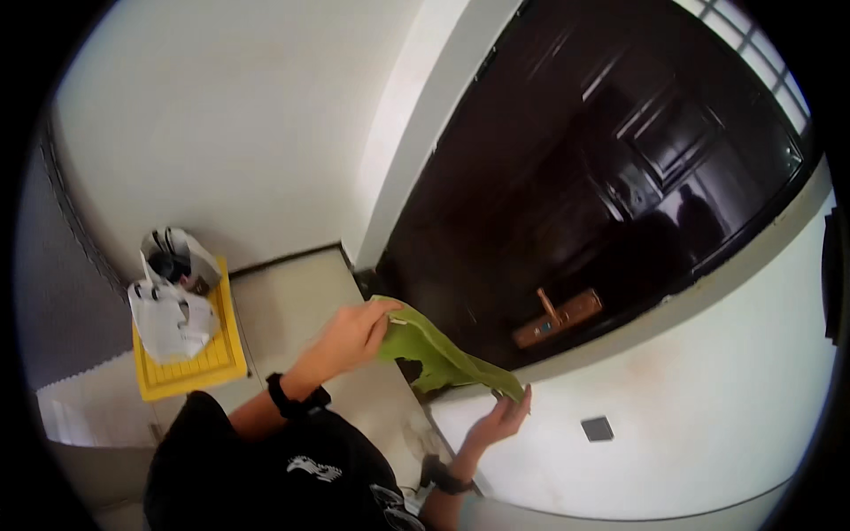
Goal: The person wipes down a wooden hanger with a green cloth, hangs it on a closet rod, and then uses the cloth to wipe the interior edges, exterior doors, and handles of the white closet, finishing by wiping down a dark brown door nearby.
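Observation:
A green cloth (438,348) is stretched between my two hands in front of the dark door. Its upper edge slopes down to the right, and its lower edge looks uneven. My left hand (351,334) pinches the upper left corner, fingers closed on it. At the lower right end, my right hand (501,421) grips the other corner between thumb and fingers. Dark bands circle both wrists.
The dark brown door (567,168) has a copper-coloured handle plate (560,319). On the left, white bags (168,323) sit on a yellow box (190,376) against the wall. A grey switch plate (597,429) is on the right wall.

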A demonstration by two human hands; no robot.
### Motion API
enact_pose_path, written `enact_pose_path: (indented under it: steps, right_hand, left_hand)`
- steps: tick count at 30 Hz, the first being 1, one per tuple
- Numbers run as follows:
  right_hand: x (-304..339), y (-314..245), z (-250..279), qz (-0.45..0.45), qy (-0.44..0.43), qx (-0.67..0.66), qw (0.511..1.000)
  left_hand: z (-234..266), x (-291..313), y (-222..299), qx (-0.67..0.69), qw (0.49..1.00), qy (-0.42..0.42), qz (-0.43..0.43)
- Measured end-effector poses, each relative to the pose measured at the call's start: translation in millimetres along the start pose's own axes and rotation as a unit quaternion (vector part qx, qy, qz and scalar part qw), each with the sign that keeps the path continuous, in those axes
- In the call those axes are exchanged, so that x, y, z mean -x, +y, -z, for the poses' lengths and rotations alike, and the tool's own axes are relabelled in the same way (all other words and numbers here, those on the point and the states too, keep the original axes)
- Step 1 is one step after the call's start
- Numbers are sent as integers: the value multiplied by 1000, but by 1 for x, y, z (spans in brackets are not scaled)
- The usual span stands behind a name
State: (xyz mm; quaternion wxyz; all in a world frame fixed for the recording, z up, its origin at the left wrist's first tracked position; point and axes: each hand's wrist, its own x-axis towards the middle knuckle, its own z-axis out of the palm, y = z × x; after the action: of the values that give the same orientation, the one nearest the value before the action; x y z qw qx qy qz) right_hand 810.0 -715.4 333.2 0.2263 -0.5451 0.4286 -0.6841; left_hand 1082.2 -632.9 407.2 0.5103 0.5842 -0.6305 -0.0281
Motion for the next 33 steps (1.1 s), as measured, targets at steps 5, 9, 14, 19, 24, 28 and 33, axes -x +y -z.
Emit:
enact_pose_path:
  steps: [5, 9, 14, 19, 24, 28, 33]
  right_hand:
    - [-22, -17, -36, 29, -100, -25, 994]
    - [-54, -6, -62, 94, -128, 52, 986]
    - [-110, -16, -118, 113, -103, 77, 985]
    - [-173, -24, -200, 238, -33, 63, 969]
    - [-240, -21, -255, 191, -39, 27, 980]
    - [-302, -13, -298, 259, -16, 68, 963]
    - [-371, -44, -358, 322, 10, 132, 937]
  left_hand:
    - [-6, -26, -36, 54, 995, 81, 36]
    - [-19, -66, -56, 33, 978, 196, -59]
    - [-19, -137, -83, 1, 965, 244, -99]
    - [-19, -226, -100, -14, 960, 250, -128]
    - [-34, -324, -123, -26, 965, 181, -186]
    - [-39, -389, -145, -25, 972, 118, -200]
    - [-30, -501, -167, -3, 950, 170, -263]
